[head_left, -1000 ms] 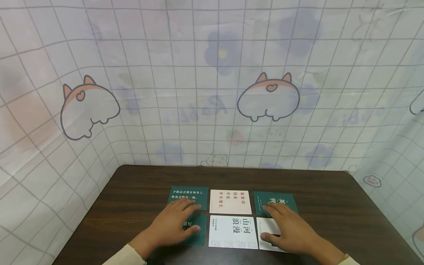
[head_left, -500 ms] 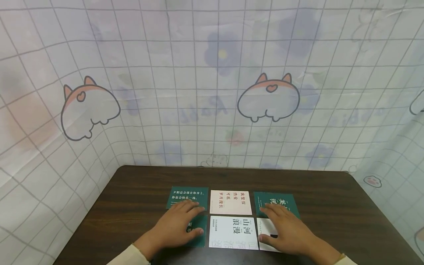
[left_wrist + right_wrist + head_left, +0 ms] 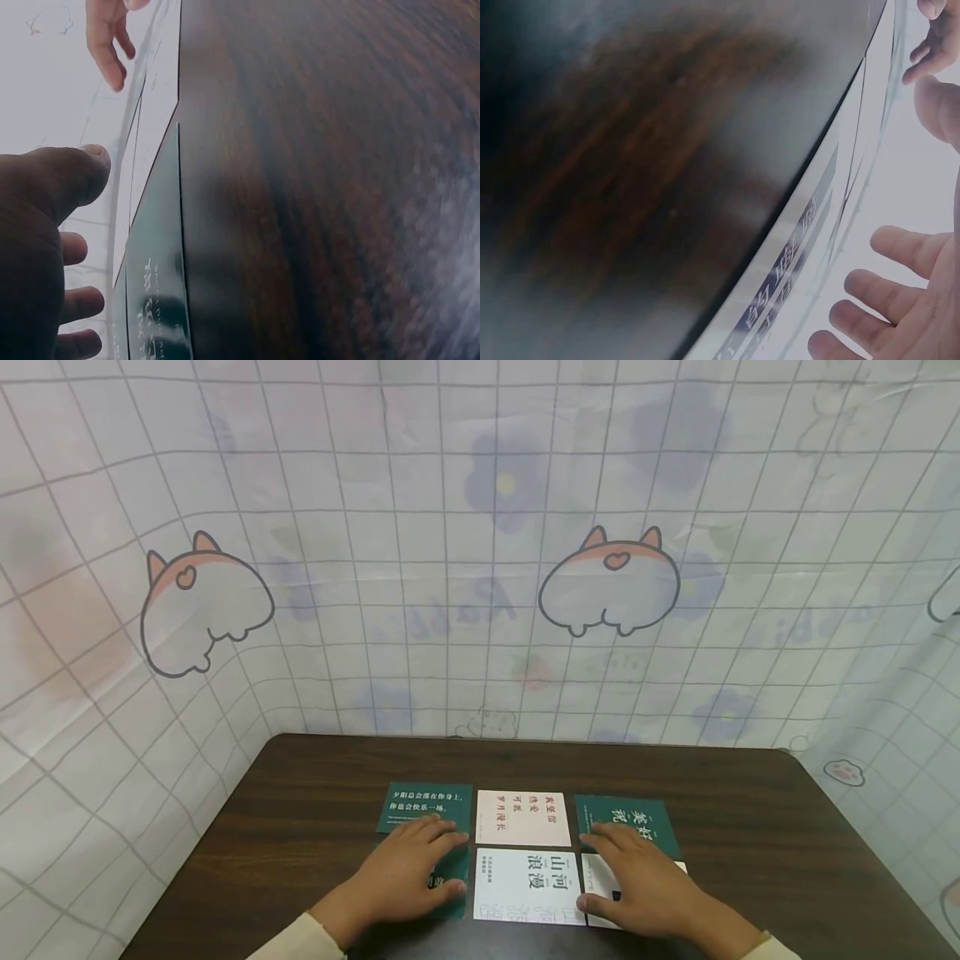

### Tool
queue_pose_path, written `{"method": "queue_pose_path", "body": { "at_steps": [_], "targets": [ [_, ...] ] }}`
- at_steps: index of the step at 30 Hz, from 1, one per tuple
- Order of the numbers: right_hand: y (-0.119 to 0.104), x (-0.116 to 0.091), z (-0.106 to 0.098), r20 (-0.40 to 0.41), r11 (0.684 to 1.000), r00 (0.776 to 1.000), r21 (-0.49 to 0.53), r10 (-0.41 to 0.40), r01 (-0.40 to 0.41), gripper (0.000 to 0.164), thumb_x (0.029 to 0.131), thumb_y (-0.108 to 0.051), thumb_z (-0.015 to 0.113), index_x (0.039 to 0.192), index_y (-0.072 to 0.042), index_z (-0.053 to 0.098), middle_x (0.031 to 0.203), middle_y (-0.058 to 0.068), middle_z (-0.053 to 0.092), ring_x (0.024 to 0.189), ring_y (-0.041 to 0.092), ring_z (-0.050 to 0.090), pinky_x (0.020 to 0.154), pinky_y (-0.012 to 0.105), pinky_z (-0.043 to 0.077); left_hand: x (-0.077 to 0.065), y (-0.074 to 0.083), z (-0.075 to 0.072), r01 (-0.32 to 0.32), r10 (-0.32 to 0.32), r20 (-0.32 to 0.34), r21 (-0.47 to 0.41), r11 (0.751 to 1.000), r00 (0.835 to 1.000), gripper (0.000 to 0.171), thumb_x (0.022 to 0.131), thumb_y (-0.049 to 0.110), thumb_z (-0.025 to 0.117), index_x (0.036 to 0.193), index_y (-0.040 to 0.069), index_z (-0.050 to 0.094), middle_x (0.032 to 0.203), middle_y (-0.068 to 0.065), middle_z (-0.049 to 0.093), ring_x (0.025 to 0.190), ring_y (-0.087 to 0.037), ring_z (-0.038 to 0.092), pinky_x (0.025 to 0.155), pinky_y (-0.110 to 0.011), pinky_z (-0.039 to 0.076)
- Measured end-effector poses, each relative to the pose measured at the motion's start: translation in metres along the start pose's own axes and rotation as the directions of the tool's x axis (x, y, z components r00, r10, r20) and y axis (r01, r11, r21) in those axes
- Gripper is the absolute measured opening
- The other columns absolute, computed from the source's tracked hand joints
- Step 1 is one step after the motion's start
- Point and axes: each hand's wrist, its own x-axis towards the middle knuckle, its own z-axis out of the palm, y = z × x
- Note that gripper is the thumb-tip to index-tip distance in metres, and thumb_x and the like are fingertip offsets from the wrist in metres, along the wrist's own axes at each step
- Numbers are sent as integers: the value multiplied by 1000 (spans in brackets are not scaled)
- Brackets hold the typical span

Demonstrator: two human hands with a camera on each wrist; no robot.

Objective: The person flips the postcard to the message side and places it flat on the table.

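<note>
Printed cards lie flat in two rows on a dark wooden table. My left hand [image 3: 405, 870] is over the left side, fingers spread, partly covering a lower green card [image 3: 453, 868] and the near edge of an upper green card [image 3: 427, 806]. My right hand [image 3: 651, 883] is spread over a white card [image 3: 597, 878] at lower right and overlaps the edge of a green card [image 3: 660, 822] above it. Both wrist views show the fingers raised off the cards, holding nothing. Between the hands are a pink card [image 3: 522, 818] and a white card [image 3: 527, 887] with large dark characters.
The dark table [image 3: 300, 810] extends on both sides of the cards and behind them. A white gridded curtain [image 3: 420, 635] with cartoon corgi prints hangs behind the table and along both sides.
My left hand has drifted slightly right and my right hand slightly left, so the thumbs are a little closer together. The cards lie as before.
</note>
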Motion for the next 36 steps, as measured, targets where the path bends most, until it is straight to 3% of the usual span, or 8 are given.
{"method": "queue_pose_path", "body": {
  "at_steps": [7, 25, 36],
  "targets": [
    [-5, 3, -2, 33, 1000, 999, 23, 8, -9, 87, 83, -71, 69, 144, -10, 57, 150, 16, 49, 140, 42, 42, 107, 64, 35, 2, 2, 1, -5, 5, 26, -8, 1000, 1000, 64, 96, 62, 60, 148, 25, 54, 152, -3, 50, 143, -32, 40, 114, -58, 30],
    [-8, 9, 4, 30, 999, 999, -4, -34, 34, 86, 82, -71, 71, 141, -9, 59, 147, 15, 51, 137, 42, 45, 107, 63, 36, 7, 7, 8, 0, 0, 36, 8, 1000, 999, 65, 95, 64, 59, 149, 27, 53, 154, -3, 47, 145, -32, 37, 114, -59, 30],
    [-9, 12, 6, 77, 1000, 997, -2, 0, 0, 91, 78, -75, 71, 141, -11, 60, 148, 14, 50, 139, 41, 42, 109, 62, 34, 9, 11, 8, 5, -6, 56, 6, 1000, 998, 68, 94, 67, 58, 149, 27, 53, 155, -4, 46, 147, -32, 34, 114, -59, 29]
  ]
}}
